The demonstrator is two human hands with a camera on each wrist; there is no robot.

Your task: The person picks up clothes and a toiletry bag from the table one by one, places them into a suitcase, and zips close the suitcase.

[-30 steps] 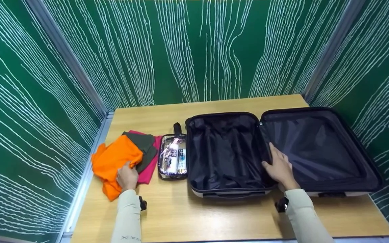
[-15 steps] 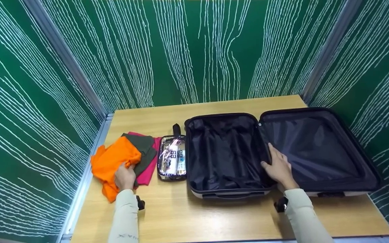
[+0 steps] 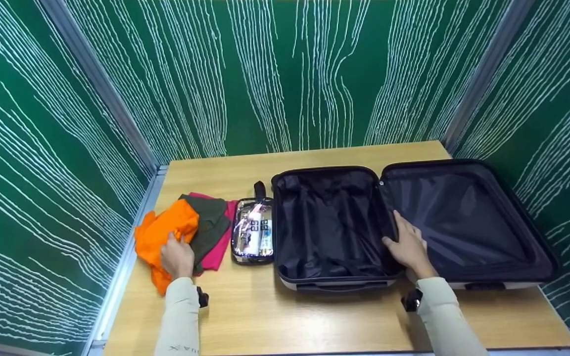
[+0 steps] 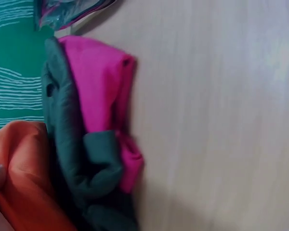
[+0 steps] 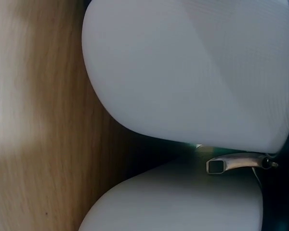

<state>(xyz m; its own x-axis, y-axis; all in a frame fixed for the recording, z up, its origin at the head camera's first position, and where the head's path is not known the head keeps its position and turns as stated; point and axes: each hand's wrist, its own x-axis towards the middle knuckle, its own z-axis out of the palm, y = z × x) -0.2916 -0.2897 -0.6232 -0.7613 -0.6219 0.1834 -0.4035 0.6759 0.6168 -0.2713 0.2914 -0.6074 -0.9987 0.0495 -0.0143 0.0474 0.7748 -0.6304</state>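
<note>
A bright orange piece of clothing [image 3: 161, 232] lies bunched at the left of the table, over a dark green garment [image 3: 211, 217] and a pink one [image 3: 218, 254]. My left hand [image 3: 177, 257] pinches the orange cloth near its right edge; in the left wrist view a thumb shows against it. A black-lined suitcase [image 3: 337, 227] lies spread open, its second half [image 3: 468, 222] to the right. My right hand [image 3: 410, 247] rests over the edge where both halves meet, fingers extended. The right wrist view shows the pale outer shells [image 5: 183, 72] and a zip pull [image 5: 241, 162].
A clear toiletry pouch [image 3: 253, 232] with a black strap and bottles inside stands between the clothes and the suitcase. Green walls with white streaks enclose the wooden table [image 3: 250, 316] at the back and sides.
My left hand has moved slightly left, drawing the right edge of the orange cloth with it and uncovering more of the dark green garment. My right hand has stayed put.
</note>
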